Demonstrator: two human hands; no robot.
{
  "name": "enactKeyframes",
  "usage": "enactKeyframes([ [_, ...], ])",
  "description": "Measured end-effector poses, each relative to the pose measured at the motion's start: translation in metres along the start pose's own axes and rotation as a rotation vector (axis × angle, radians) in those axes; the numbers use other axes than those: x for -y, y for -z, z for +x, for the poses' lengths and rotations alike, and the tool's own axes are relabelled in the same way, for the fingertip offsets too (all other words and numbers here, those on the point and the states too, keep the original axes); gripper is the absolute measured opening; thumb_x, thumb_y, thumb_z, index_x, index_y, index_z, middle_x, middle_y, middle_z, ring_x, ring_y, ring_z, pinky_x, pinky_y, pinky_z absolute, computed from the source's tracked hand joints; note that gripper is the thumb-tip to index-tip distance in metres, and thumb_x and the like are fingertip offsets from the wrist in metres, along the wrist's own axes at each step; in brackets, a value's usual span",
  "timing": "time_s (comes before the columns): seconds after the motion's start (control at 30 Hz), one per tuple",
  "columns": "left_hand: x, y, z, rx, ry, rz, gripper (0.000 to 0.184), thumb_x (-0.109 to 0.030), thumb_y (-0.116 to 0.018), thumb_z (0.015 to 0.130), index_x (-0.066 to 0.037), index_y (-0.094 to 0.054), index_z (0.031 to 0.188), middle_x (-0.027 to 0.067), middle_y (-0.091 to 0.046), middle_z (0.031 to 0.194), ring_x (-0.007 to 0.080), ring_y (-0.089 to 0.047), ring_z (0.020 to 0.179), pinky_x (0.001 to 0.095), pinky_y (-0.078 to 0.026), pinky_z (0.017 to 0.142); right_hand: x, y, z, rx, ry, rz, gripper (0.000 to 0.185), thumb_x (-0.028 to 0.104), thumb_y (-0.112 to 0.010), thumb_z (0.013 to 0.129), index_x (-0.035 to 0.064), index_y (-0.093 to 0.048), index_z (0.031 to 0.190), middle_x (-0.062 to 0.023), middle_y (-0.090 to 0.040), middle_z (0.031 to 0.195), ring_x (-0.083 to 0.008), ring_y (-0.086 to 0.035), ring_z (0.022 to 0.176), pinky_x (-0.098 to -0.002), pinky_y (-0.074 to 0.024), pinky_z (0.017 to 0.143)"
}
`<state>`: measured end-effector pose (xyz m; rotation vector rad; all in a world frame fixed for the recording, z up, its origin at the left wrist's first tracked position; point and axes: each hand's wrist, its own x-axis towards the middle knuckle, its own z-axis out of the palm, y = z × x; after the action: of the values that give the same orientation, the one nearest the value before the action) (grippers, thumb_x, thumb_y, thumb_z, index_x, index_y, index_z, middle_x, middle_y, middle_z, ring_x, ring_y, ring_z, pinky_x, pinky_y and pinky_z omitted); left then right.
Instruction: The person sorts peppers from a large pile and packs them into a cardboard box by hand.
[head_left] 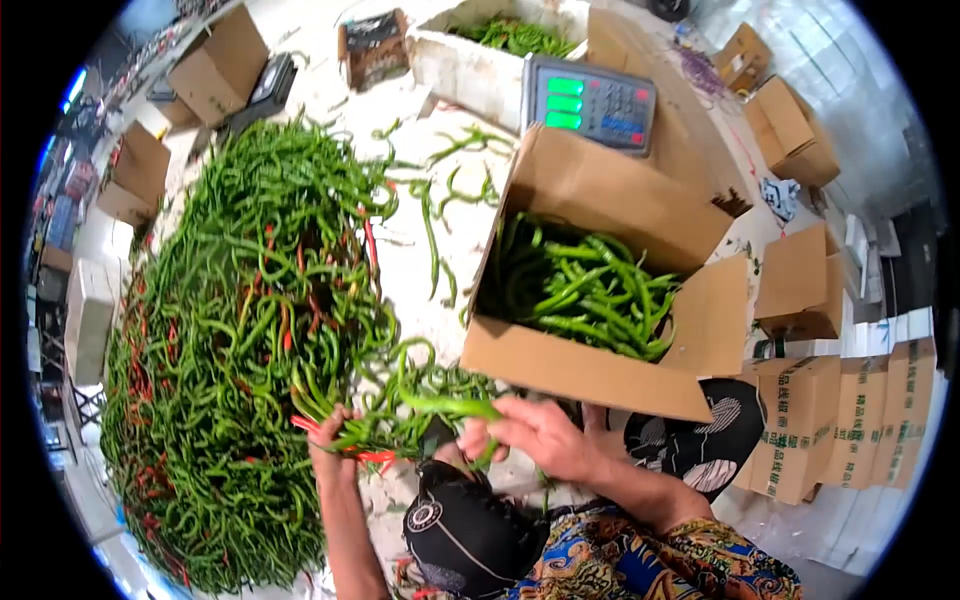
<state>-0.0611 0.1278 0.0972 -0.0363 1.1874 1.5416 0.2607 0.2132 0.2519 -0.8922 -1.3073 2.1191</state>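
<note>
My left hand (pixel 332 432) is closed around a small bunch of chili peppers (pixel 312 398), green with some red ones, at the right edge of a big pile of chilies (pixel 230 360). In my right hand (pixel 535 437) is a long green chili pepper (pixel 448 404), pinched between thumb and fingers and pointing left. Loose chilies lie beneath and between the hands. Just above my right hand, an open cardboard box (pixel 590 365) is tilted toward me with many green chilies (pixel 590 285) inside.
Behind the box stands a digital scale (pixel 590 105) with green displays. A white foam box (pixel 465 70) of green chilies is at the back. Printed cartons (pixel 800 425) stand at the right, near my black-trousered knee (pixel 700 440). Scattered chilies (pixel 435 240) lie on the white surface.
</note>
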Motion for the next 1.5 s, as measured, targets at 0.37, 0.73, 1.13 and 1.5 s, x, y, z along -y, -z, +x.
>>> enactKeyframes([
  [0.37, -0.135, -0.424, 0.074, 0.504, -0.484, 0.219, 0.064, -0.028, -0.061, 0.093, 0.009, -0.033, 0.137, 0.0292, -0.040, 0.136, 0.0333, -0.049, 0.121, 0.0368, -0.045, 0.096, 0.071, 0.029, -0.057, -0.516, 0.133, 0.079, 0.030, 0.022, -0.043, 0.101, -0.0039, -0.048, 0.117, -0.0163, -0.067, 0.094, -0.0218, -0.066, 0.080, -0.0276, -0.0514, 0.066],
  [0.73, 0.059, 0.008, 0.027, -0.127, -0.047, 0.372, 0.024, -0.011, -0.057, 0.088, 0.002, -0.057, 0.108, 0.0069, -0.059, 0.083, 0.0162, -0.058, 0.068, 0.0239, -0.048, 0.059, 0.067, 0.140, -0.062, -0.797, 0.157, -0.439, 0.043, 0.027, -0.051, 0.098, -0.0005, -0.048, 0.131, -0.0099, -0.062, 0.113, -0.0151, -0.060, 0.099, -0.0269, -0.0474, 0.081],
  [1.13, 0.172, 0.175, -0.080, -0.306, -0.192, 1.251, 0.035, -0.011, -0.065, 0.078, 0.002, -0.060, 0.110, 0.0129, -0.063, 0.089, 0.0230, -0.060, 0.078, 0.0341, -0.049, 0.074, -0.018, 0.017, -0.050, 0.006, 0.065, -0.879, 0.015, 0.008, -0.059, 0.088, 0.0001, -0.065, 0.099, -0.0119, -0.068, 0.091, -0.0254, -0.067, 0.082, -0.0317, -0.0517, 0.074],
  [1.5, 0.172, 0.093, -0.034, -0.271, -0.573, 1.466, 0.039, -0.005, -0.067, 0.076, -0.002, -0.059, 0.113, 0.0196, -0.058, 0.105, 0.0346, -0.055, 0.098, 0.0421, -0.045, 0.087, -0.162, 0.048, -0.034, -0.099, -0.312, -0.860, 0.023, 0.017, -0.058, 0.089, 0.0015, -0.060, 0.106, -0.0178, -0.066, 0.095, -0.0345, -0.063, 0.091, -0.0395, -0.0481, 0.079],
])
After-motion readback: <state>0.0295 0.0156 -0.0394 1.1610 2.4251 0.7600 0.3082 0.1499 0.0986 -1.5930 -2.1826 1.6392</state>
